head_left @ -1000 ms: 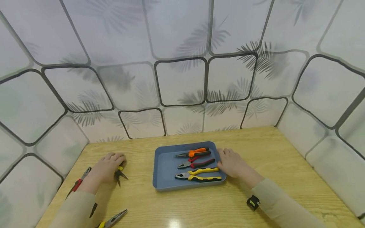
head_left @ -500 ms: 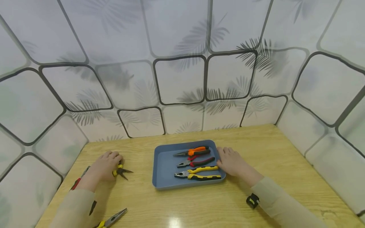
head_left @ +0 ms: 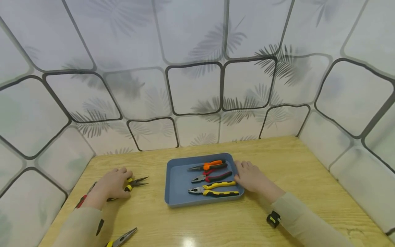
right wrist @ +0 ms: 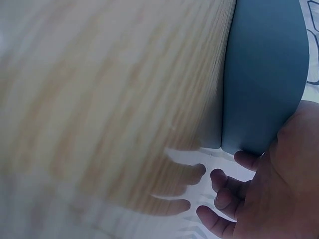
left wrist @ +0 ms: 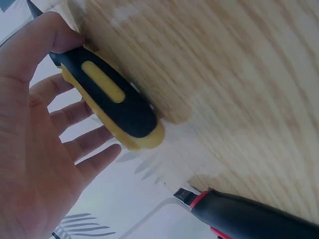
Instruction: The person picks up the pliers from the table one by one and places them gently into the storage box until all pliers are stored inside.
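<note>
In the head view my left hand (head_left: 114,185) is at the table's left, thumb and fingers on a pair of yellow-and-black needle-nose pliers (head_left: 135,183). Their slim jaws point right and stand slightly apart. The left wrist view shows the thumb pressed against the handle (left wrist: 109,94), the fingers behind it. My right hand (head_left: 251,176) holds the right edge of a blue tray (head_left: 176,201), thumb at the rim and curled fingers (right wrist: 227,199) along the outer wall. Inside lie orange-handled pliers (head_left: 208,166), red-handled pliers (head_left: 213,177) and yellow-handled pliers (head_left: 214,189).
Red-and-black pliers (left wrist: 249,214) lie by the left wrist, partly covered by it in the head view. More yellow-handled needle-nose pliers (head_left: 123,237) lie at the front left, cut off by the frame. A patterned cloth (head_left: 197,85) walls the table's back and sides.
The needle-nose pliers in my left hand have turned, their tips swinging from towards the front round to the right. My right hand and the tray have stayed put.
</note>
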